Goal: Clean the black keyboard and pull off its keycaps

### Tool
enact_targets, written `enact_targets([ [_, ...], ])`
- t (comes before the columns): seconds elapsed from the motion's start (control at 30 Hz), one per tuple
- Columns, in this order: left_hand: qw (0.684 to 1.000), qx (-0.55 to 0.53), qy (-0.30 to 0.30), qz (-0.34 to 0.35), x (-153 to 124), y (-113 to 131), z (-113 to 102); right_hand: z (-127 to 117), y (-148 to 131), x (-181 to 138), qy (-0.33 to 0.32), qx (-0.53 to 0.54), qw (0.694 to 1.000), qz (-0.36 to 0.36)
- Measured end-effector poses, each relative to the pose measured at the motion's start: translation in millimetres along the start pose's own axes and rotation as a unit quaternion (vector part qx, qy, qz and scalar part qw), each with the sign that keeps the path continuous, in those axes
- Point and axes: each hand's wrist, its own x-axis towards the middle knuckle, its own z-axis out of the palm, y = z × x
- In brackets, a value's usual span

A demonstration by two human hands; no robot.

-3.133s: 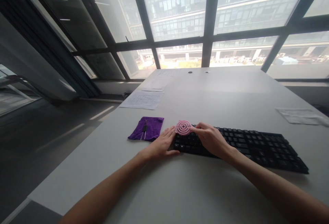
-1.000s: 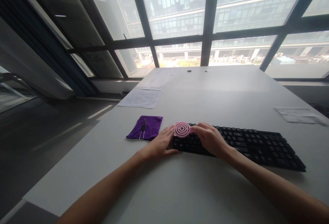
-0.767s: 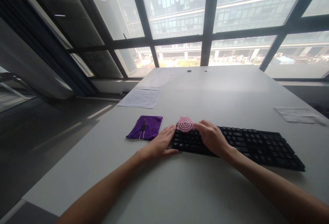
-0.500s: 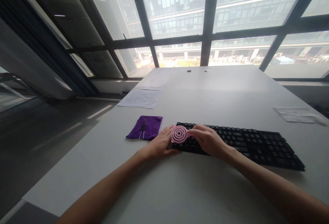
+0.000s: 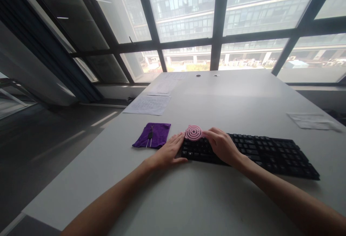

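While daylight came through the tall window panes, the head camera took in one black keyboard point(image 5: 251, 151), one round pink brush point(image 5: 194, 132) with ringed ridges, one purple cloth point(image 5: 152, 139) and three lots of white paper on a single grey table point(image 5: 189, 200): a sheet point(image 5: 148, 104) and another sheet point(image 5: 164, 86) toward the far left, and a third paper point(image 5: 310, 121) at the right edge. Two bare hands were at work.

Lying flat, the keyboard ran with its long axis from left to right across the table, angled slightly so that its right end sat nearer the person. At its far left corner stood the pink brush, its ringed face turned up and toward the camera, its underside against the keys.

Closed around the brush's right edge, the right hand point(image 5: 222, 146) pinched it between thumb and fingertips, the fingers curled and close together. Spread only a little, the left hand point(image 5: 168, 153) lay palm down with its fingers nearly straight, pressing on the table and against the keyboard's left end. Just left of that hand lay the purple cloth, a small dark item with thin light cords resting on it.
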Motion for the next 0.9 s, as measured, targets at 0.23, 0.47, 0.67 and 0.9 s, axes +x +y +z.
enact_targets([
  [0.23, 1.000, -0.015, 0.011, 0.009, -1.1, 1.7, -1.3, -2.6, -3.1, 1.0, -0.036, 0.069, 0.994, -0.074],
  [0.47, 1.000, -0.027, 0.005, 0.001, -1.8, -0.4, -1.1, -5.1, -4.7, -0.7, -0.081, 0.010, 0.990, -0.115],
  [0.67, 1.000, -0.017, 0.003, 0.003, -0.9, -0.3, -0.9, -4.9, -3.9, 0.4, -0.075, -0.036, 0.989, -0.119],
  [0.9, 1.000, -0.015, 0.011, 0.013, -0.3, 2.0, -2.6, -2.7, 3.3, 0.0, -0.034, -0.065, 0.995, -0.061],
])
